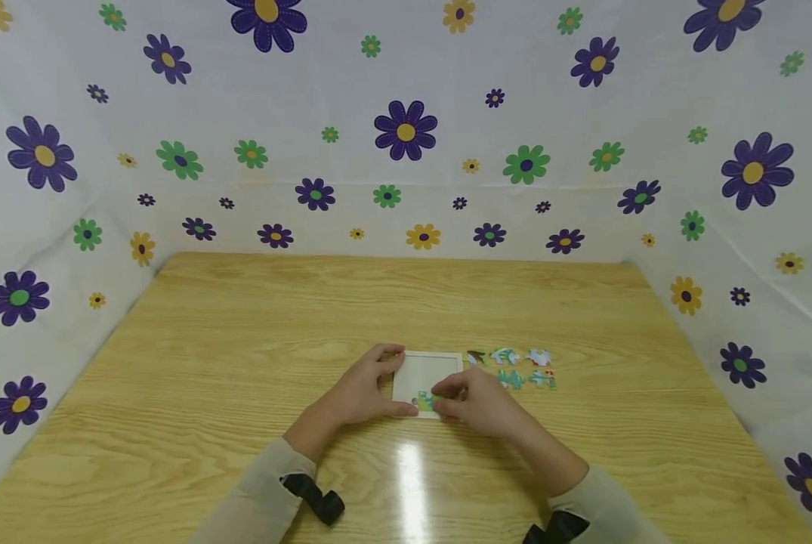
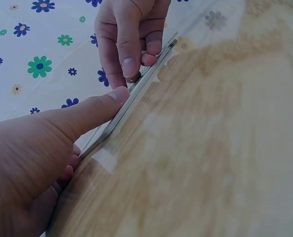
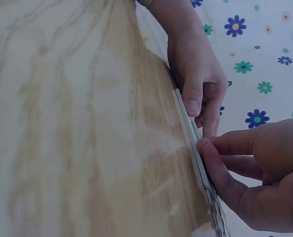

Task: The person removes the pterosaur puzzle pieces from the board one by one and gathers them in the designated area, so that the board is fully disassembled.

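A small square puzzle tray (image 1: 424, 370) with a pale rim lies on the table in the head view. My left hand (image 1: 361, 389) holds its left side, fingers at the far left corner and thumb on the near rim. A green and yellow jigsaw piece (image 1: 424, 401) sits in the near part of the tray. Over the near right corner, my right hand (image 1: 480, 402) pinches a jigsaw piece mostly hidden by thumb and fingers. In the right wrist view, the right fingertips (image 3: 205, 144) are right at the tray's edge (image 3: 196, 160).
Several loose jigsaw pieces (image 1: 510, 378) lie in two rows just right of the tray, partly behind my right hand. The wooden table (image 1: 256, 317) runs back to a white cloth with flowers (image 1: 406, 211), which also stands along both sides.
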The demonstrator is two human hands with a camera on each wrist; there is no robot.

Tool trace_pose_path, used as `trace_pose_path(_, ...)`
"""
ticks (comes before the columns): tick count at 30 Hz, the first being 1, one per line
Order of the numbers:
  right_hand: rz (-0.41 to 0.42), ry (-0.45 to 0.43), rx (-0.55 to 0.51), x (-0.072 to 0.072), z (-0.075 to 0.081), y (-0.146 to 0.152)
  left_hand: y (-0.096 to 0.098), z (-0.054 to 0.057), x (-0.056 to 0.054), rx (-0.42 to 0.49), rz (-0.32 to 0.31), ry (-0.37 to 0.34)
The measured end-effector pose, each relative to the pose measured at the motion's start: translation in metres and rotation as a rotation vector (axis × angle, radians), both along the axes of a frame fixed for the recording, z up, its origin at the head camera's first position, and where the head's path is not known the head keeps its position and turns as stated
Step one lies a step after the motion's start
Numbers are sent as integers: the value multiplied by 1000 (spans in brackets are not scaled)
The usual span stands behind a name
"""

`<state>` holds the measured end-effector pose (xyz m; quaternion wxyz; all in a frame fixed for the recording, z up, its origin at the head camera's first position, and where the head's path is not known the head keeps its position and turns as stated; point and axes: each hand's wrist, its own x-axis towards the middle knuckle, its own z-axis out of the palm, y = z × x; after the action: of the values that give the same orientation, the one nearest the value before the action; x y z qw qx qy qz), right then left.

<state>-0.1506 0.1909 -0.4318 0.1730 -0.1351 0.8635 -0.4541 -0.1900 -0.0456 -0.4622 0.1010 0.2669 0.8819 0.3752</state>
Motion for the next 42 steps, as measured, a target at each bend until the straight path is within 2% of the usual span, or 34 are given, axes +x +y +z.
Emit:
trace_pose_path(6,-29,5,3,-1,0,-2,1,-2,-2,-12,-3,30)
trace_pose_path(12,-46,-7,-15,0,-1,-4,0,-1,-1,-25,2,16)
trace_pose_path(18,-65,-25,-23,1,-2,-6,-1,-1,-1,-21,-19,24)
trace_pose_path(27,-40,-179,-187,1,3,1,0,-2,-1,-6,-21,22)
trace_pose_path(30,-37,-206,-236,1,5,5,-1,-2,-2,-12,-19,21)
trace_pose_path(36,-46,-237,-308,2,5,15,-1,-4,-2,-25,-16,24)
trace_pose_path(42,-82,-205,-301,3,4,33,-2,-5,-2,-22,-17,42)
